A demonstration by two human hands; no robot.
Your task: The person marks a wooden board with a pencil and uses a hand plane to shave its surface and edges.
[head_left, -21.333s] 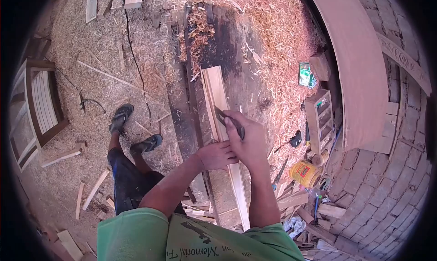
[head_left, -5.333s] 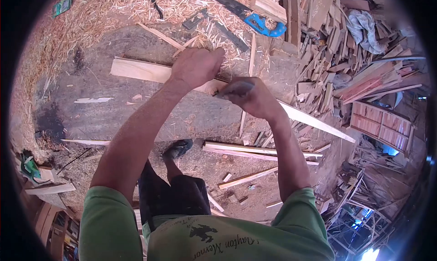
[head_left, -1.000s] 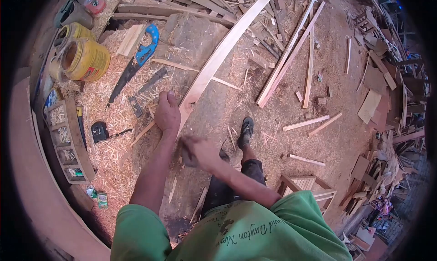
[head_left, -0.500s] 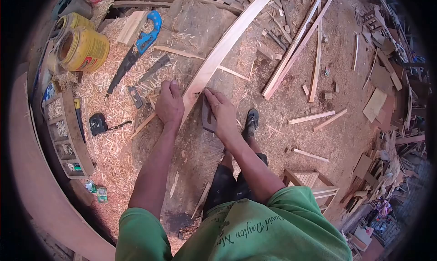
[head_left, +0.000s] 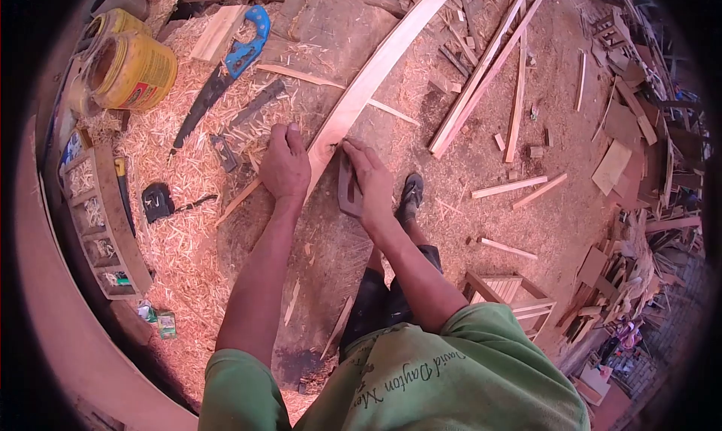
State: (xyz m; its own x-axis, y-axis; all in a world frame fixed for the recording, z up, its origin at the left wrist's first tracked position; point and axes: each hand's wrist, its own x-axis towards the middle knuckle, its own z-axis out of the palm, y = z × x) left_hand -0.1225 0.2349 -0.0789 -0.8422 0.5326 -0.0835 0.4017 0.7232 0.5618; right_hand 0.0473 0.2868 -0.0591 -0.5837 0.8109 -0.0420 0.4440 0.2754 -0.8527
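Observation:
A long pale wooden plank (head_left: 367, 85) slants down from the top of the view and passes between my two hands. My left hand (head_left: 286, 166) is closed at the plank's left edge, its fingers curled and their inner side hidden. On the other side, my right hand (head_left: 371, 179) grips a flat grey-brown tool (head_left: 347, 192) with a long slot. Its fingertips reach the plank's right edge beside a dark knot (head_left: 332, 145). The worn wooden bench top (head_left: 263, 239) lies below, scattered with shavings.
To the left lie a blue-handled saw (head_left: 244, 51), a dark tape measure (head_left: 158, 202) and a compartmented wooden tray (head_left: 113, 220). A yellow tub (head_left: 139, 74) stands behind them. Long strips (head_left: 485, 77) and offcuts cover the floor at right, near a wooden frame (head_left: 519, 295).
The camera view has shifted slightly. Both hands appear a little farther up and to the right, still beside the plank, and the right hand keeps its grip on the slotted tool.

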